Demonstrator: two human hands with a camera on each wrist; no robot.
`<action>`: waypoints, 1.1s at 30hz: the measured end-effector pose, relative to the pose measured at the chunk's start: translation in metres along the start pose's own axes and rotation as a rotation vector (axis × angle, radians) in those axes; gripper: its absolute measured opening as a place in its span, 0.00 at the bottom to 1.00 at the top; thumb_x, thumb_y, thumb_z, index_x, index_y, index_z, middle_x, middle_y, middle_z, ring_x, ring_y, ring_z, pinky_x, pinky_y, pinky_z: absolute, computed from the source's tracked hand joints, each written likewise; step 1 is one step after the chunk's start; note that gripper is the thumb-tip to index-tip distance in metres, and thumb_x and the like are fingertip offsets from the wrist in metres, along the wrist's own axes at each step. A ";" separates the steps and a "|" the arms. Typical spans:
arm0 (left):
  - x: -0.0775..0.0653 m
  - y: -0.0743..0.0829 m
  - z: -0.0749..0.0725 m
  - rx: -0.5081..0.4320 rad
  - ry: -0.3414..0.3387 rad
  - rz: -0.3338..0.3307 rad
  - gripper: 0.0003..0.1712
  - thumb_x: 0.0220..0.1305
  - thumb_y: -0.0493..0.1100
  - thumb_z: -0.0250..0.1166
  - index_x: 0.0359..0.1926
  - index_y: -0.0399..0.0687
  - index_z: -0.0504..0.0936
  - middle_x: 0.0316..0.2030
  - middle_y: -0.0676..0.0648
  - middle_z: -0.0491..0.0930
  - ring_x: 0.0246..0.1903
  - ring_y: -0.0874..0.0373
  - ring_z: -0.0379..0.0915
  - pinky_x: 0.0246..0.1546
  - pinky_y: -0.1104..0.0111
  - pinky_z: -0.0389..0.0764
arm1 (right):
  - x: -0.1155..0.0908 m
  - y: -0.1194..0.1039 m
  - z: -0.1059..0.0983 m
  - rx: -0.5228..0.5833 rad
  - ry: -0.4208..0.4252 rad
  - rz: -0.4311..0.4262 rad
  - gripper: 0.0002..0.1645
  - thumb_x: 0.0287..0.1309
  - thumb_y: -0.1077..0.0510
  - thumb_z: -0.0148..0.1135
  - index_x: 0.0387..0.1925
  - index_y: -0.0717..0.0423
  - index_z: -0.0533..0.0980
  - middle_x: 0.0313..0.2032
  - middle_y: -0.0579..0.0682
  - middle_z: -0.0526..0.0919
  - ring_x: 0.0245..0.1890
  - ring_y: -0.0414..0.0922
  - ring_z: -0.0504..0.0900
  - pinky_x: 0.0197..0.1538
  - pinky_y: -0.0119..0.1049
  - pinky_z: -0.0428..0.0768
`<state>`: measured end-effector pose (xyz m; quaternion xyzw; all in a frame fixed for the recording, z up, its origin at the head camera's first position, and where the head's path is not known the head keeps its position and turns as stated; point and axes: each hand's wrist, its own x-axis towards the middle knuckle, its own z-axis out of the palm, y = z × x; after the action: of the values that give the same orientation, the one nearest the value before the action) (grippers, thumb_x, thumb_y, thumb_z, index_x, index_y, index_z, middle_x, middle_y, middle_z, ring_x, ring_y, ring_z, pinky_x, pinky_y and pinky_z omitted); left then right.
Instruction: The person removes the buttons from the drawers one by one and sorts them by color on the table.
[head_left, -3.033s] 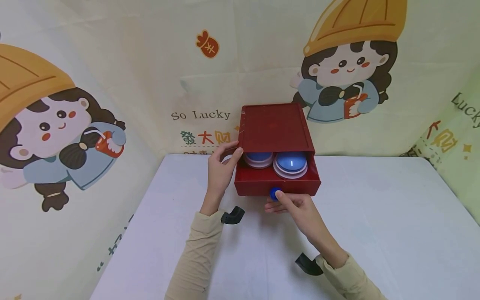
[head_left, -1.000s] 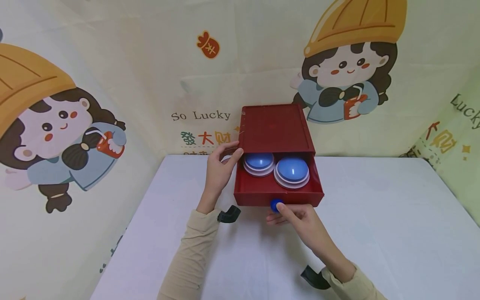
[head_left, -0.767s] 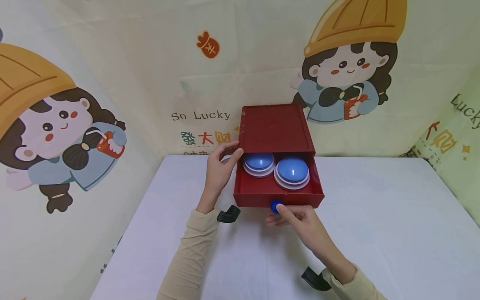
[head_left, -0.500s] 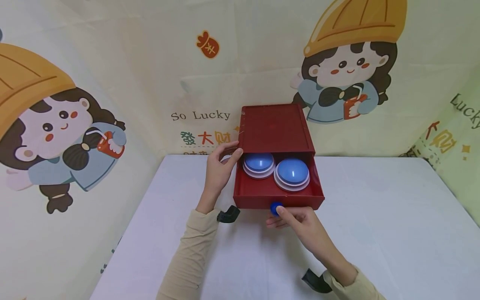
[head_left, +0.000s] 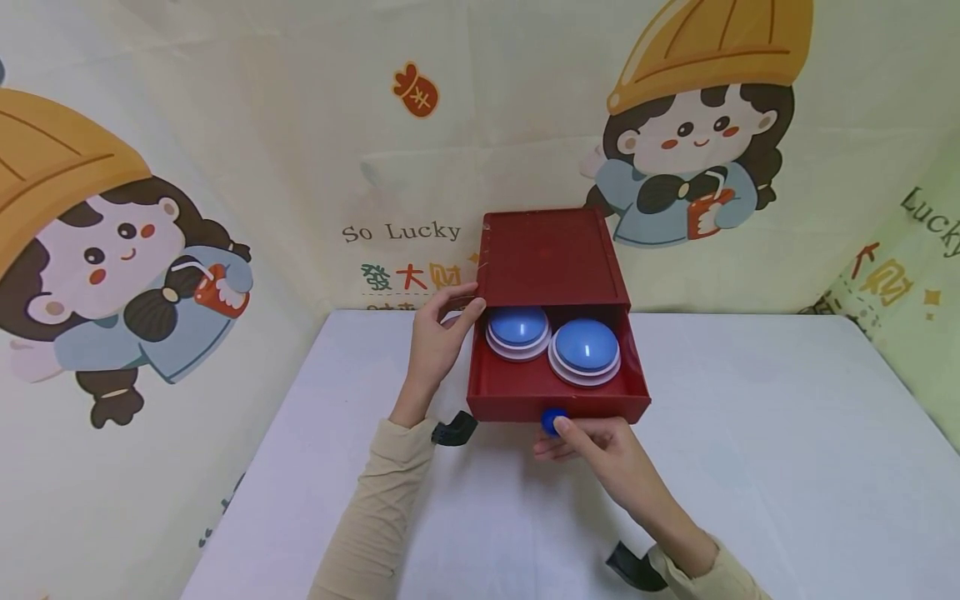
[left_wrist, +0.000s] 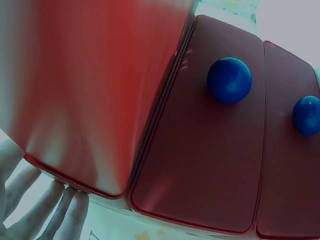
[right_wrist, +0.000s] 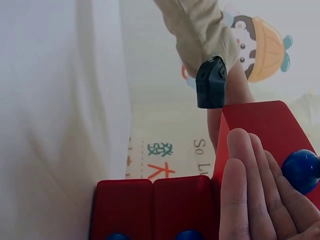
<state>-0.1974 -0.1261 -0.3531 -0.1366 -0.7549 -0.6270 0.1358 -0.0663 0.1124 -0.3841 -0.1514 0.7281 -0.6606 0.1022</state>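
A small red drawer cabinet stands against the back wall, its top drawer pulled well out. In that drawer sit two round push buttons with white bases, one at left and one at right, both with blue domes. My right hand pinches the drawer's blue knob between thumb and fingers, the other fingers extended beneath. My left hand rests against the cabinet's left side, thumb at the front corner and fingers along the side. Two lower drawers are shut, each with a blue knob.
A white-covered table carries the cabinet. Behind it hangs a cream cloth printed with cartoon figures and lettering. Black wrist pieces stick out from both beige sleeves.
My right hand has drawn the top drawer further toward me by its knob, bringing more of both blue buttons into view. The left hand has kept its place on the cabinet.
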 end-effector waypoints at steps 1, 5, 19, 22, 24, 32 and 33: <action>0.000 0.000 0.000 -0.002 -0.002 0.002 0.22 0.66 0.48 0.67 0.59 0.48 0.80 0.54 0.46 0.81 0.52 0.55 0.78 0.52 0.65 0.81 | 0.000 0.000 0.000 -0.003 0.000 0.001 0.19 0.74 0.53 0.52 0.47 0.61 0.84 0.37 0.53 0.90 0.39 0.50 0.89 0.50 0.34 0.82; 0.001 -0.002 0.000 0.000 -0.004 0.004 0.22 0.66 0.49 0.67 0.58 0.48 0.81 0.53 0.47 0.81 0.52 0.55 0.78 0.51 0.66 0.82 | -0.002 0.001 -0.001 -0.012 -0.002 -0.003 0.18 0.74 0.53 0.52 0.47 0.61 0.83 0.37 0.52 0.90 0.39 0.49 0.89 0.50 0.33 0.82; 0.003 -0.006 0.002 -0.012 0.009 -0.004 0.22 0.66 0.44 0.67 0.59 0.43 0.80 0.54 0.43 0.80 0.53 0.51 0.77 0.51 0.66 0.81 | -0.004 0.001 -0.001 0.004 -0.026 -0.007 0.18 0.74 0.54 0.52 0.47 0.61 0.83 0.38 0.53 0.90 0.40 0.52 0.89 0.51 0.33 0.82; 0.003 -0.007 0.003 -0.023 0.009 -0.001 0.22 0.66 0.43 0.67 0.59 0.42 0.79 0.55 0.41 0.80 0.53 0.50 0.77 0.52 0.66 0.81 | -0.005 0.001 -0.001 0.009 -0.027 -0.010 0.18 0.74 0.54 0.52 0.46 0.60 0.84 0.37 0.53 0.90 0.39 0.51 0.89 0.51 0.34 0.82; 0.003 -0.006 0.003 -0.024 0.009 -0.001 0.21 0.66 0.44 0.67 0.59 0.43 0.80 0.54 0.43 0.80 0.53 0.51 0.77 0.51 0.67 0.81 | -0.006 0.001 -0.001 0.005 -0.032 -0.015 0.18 0.74 0.55 0.52 0.46 0.60 0.84 0.37 0.53 0.90 0.39 0.52 0.89 0.51 0.33 0.82; 0.002 -0.007 0.003 -0.013 0.012 0.032 0.20 0.66 0.46 0.67 0.57 0.46 0.81 0.52 0.46 0.81 0.51 0.56 0.78 0.51 0.68 0.82 | -0.010 0.002 -0.001 0.008 -0.040 0.021 0.18 0.74 0.53 0.52 0.48 0.60 0.83 0.38 0.51 0.90 0.39 0.49 0.89 0.50 0.34 0.83; 0.002 -0.007 0.003 -0.013 0.012 0.033 0.20 0.67 0.46 0.67 0.57 0.46 0.81 0.52 0.46 0.81 0.51 0.56 0.78 0.51 0.68 0.82 | -0.010 0.002 -0.001 0.007 -0.041 0.021 0.18 0.74 0.53 0.52 0.49 0.60 0.83 0.38 0.51 0.90 0.39 0.49 0.89 0.49 0.34 0.83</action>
<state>-0.2022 -0.1244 -0.3591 -0.1461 -0.7477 -0.6303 0.1496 -0.0576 0.1172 -0.3869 -0.1568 0.7251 -0.6589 0.1247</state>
